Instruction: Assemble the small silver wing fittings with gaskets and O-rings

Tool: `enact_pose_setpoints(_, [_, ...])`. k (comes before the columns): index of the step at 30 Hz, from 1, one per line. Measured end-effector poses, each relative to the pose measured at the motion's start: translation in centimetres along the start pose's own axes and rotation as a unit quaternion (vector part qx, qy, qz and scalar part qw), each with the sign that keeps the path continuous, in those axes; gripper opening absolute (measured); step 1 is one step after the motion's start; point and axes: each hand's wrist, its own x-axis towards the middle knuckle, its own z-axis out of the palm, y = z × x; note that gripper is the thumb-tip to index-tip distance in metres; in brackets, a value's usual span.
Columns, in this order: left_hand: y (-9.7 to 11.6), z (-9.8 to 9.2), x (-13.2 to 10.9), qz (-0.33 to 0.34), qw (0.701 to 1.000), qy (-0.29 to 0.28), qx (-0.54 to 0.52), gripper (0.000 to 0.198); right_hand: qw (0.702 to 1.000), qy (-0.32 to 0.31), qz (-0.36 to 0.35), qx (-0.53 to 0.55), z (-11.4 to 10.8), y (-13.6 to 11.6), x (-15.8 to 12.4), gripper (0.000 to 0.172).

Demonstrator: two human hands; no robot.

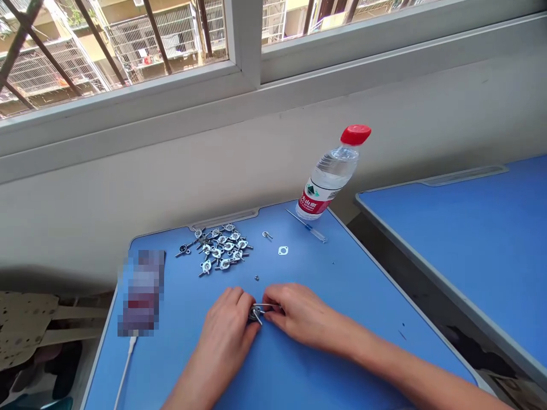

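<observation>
Left grip [225,322] and right grip [297,314] come together near the front of the table, clamped from either side on a small round assembly of dark and silver metal [255,313] with thin bright wire arms. The fingers hide much of it, so its exact form is hard to tell.

The head view shows this as a blue-topped table with a pale grey rim [350,296]. Just ahead of the grips lies a tiny metal screw [256,278]. Farther ahead and to the left is a loose heap of small silver winged metal parts [220,247], with one dark-centred piece at the heap's left edge. To the heap's right lie a single small silver fitting [267,234] and a flat silver washer-like plate [282,250]. Near the far corner, a slim screwdriver with a clear handle [307,226] lies just beside a clear plastic water bottle with a red cap and red-and-white label [331,173].

At the table's left side is a pixelated, blurred object [141,293] with a white cable [126,367] running off the near edge. A second blue table [448,245] stands to the right, and a white-framed window with metal bars [128,40] runs along the wall above.
</observation>
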Motion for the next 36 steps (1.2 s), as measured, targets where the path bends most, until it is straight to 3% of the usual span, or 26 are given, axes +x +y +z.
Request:
enact_pose_setpoints(8, [0.1, 0.0, 0.0, 0.002, 1.000, -0.004, 0.018, 0.011, 1.000, -0.021, 0.014, 0.010, -0.1, -0.1, -0.2, 0.013])
enact_pose_setpoints(20, [-0.2, 0.4, 0.1, 0.031, 0.999, 0.011, 0.032, 0.015, 1.000, -0.002, 0.003, 0.017, 0.5, 0.3, -0.1, 0.012])
enact_pose_setpoints(25, [-0.5, 0.8, 0.2, 0.037, 0.998, 0.029, 0.040, 0.016, 0.999, -0.002, -0.001, 0.050, -0.9, 0.5, -0.2, 0.012])
enact_pose_setpoints(30, [-0.7, 0.9, 0.3, 0.031, 0.998, 0.034, 0.039, 0.016, 0.994, 0.059, 0.024, 0.094, -2.9, 1.2, -0.3, 0.015])
enact_pose_setpoints(36, [-0.8, 1.0, 0.4, 0.044, 0.997, 0.054, 0.024, 0.016, 0.997, 0.009, -0.005, 0.075, -2.2, 0.8, -0.3, 0.019])
